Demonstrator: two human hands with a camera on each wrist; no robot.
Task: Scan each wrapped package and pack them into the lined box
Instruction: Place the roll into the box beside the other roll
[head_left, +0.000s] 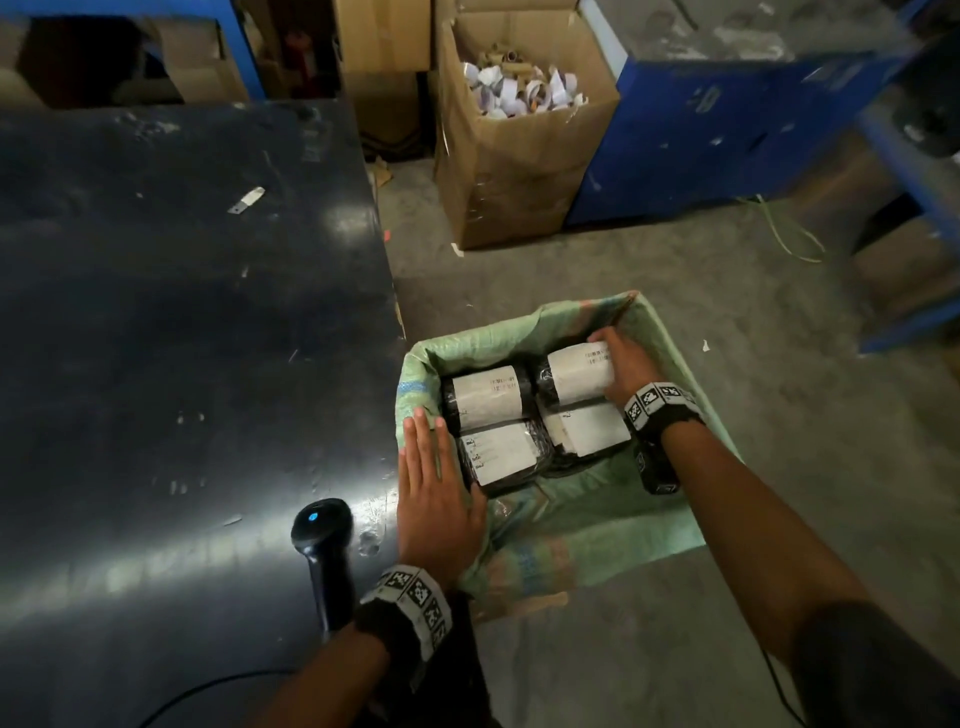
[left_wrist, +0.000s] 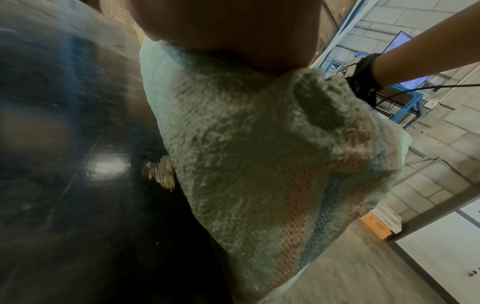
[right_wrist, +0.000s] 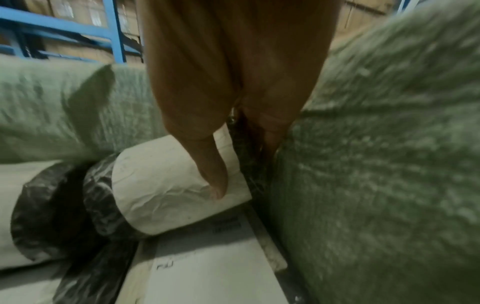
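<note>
- The black film-wrapped package with a white paper label (head_left: 579, 375) lies in the far right corner of the lined box, on top of a lower package (head_left: 587, 428) and just beside another labelled package (head_left: 488, 395); a fourth (head_left: 501, 454) lies nearer the person.
- The right hand (head_left: 626, 371) is on this package: the thumb presses the label in the right wrist view, and the fingers slip down between its black end and the liner. I cannot tell how firm the hold is.
- The box lined with green woven sacking (head_left: 675, 364) stands on the floor just beside the dark surface (head_left: 182, 312).
- The left hand (head_left: 436, 493) lies flat, fingers straight, on the liner over the box's edge nearest the surface.
- To seat it well: I would push the package snug against its neighbour, keep the liner pinned, and withdraw the fingers without dragging the sacking inward.
- A black handheld scanner (head_left: 322, 535) lies on the surface just beside the box.
</note>
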